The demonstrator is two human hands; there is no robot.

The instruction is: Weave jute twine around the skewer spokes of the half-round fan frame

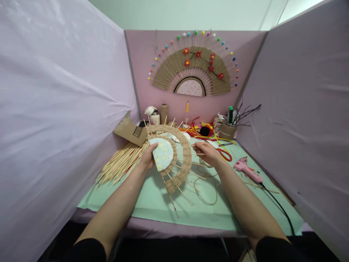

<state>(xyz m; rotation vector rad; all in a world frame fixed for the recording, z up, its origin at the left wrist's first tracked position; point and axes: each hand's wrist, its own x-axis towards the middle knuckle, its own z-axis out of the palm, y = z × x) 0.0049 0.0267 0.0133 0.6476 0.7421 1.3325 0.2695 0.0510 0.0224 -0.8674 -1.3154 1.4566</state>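
Observation:
A half-round woven fan [187, 153] of thin sticks and brown twine is held up, tilted, above the table. My left hand [148, 155] grips its straight edge, thumb lying on the pale blue patterned half-circle [164, 154] at the centre. At the fan's right rim, my right hand [206, 151] is closed in a pinch on twine close to the stick ends; the fingers partly hide it. Loose twine [216, 196] loops down onto the table below that hand. Several bare stick ends stick out past the woven band.
A pink glue gun [248, 170] with a black cord lies at right, near red-handled scissors [225, 154]. Thin sticks [120, 163] and a cardboard piece [131, 130] lie at left. Jars, pipe cleaners and a cup of twigs [228, 130] line the back. A finished fan [163, 74] hangs behind.

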